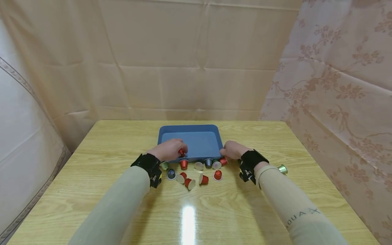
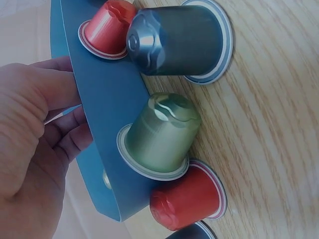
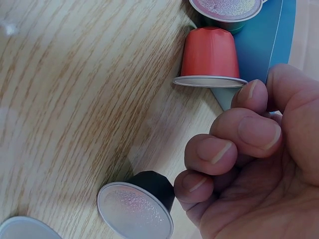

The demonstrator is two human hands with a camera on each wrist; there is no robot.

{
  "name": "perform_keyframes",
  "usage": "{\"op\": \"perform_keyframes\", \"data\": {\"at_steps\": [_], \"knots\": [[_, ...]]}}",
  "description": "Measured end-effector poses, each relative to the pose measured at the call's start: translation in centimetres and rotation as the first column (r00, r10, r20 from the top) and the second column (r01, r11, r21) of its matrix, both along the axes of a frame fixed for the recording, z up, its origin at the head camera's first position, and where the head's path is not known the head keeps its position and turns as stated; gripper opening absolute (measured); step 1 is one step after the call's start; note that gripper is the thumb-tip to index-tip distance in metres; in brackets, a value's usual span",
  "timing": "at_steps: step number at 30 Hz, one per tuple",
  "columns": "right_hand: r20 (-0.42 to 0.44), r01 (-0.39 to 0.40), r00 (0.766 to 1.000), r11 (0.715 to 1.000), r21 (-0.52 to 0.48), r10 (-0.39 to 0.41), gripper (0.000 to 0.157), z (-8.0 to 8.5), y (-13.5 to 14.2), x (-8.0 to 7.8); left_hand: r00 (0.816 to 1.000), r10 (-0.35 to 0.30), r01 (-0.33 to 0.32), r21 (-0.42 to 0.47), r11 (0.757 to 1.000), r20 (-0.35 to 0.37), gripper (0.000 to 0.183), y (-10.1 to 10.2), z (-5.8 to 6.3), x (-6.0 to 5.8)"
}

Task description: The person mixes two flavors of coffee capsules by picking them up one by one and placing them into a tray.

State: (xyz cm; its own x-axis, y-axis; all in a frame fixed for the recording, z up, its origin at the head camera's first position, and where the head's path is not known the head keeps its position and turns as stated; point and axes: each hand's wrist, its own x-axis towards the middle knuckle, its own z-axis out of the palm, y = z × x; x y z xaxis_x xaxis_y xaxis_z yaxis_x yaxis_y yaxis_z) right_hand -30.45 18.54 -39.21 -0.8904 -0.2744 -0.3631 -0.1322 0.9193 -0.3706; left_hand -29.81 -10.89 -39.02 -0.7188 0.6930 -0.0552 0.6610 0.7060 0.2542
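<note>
My left hand (image 1: 172,149) reaches over the near rim of the blue tray (image 1: 202,139), pinching a red coffee capsule (image 1: 181,153). The tray wall hides its fingertips and that capsule in the left wrist view. At the tray's near right corner, my right hand (image 1: 234,149) has its fingers curled, gripping the edge between thumb and forefinger. Another red capsule (image 3: 210,54) lies right at the forefinger, and a dark capsule (image 3: 154,191) is by the little finger. Below the left hand, a green capsule (image 2: 162,134) leans on the tray's outer wall.
Several red, blue and green capsules lie in front of the tray, including a dark blue one (image 1: 171,174) and a red one (image 1: 217,175). A light green capsule (image 1: 283,169) shows beyond the right forearm. Cloth (image 1: 199,61) hangs behind the wooden table (image 1: 101,177).
</note>
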Motion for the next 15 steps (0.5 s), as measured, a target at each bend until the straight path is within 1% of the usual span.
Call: {"op": "perform_keyframes", "data": {"at_steps": [9, 15], "knots": [[-0.005, -0.01, 1.0, 1.0, -0.012, 0.01, 0.035, 0.03, -0.01, -0.03, 1.0, 0.016, -0.016, -0.014, 1.0, 0.024, 0.022, 0.0, 0.12, -0.03], [0.0, -0.006, 1.0, 1.0, -0.006, 0.006, 0.035, 0.13, 0.03, 0.08, 1.0, 0.014, -0.014, -0.017, 1.0, 0.012, 0.023, -0.32, 0.16, -0.18]]}}
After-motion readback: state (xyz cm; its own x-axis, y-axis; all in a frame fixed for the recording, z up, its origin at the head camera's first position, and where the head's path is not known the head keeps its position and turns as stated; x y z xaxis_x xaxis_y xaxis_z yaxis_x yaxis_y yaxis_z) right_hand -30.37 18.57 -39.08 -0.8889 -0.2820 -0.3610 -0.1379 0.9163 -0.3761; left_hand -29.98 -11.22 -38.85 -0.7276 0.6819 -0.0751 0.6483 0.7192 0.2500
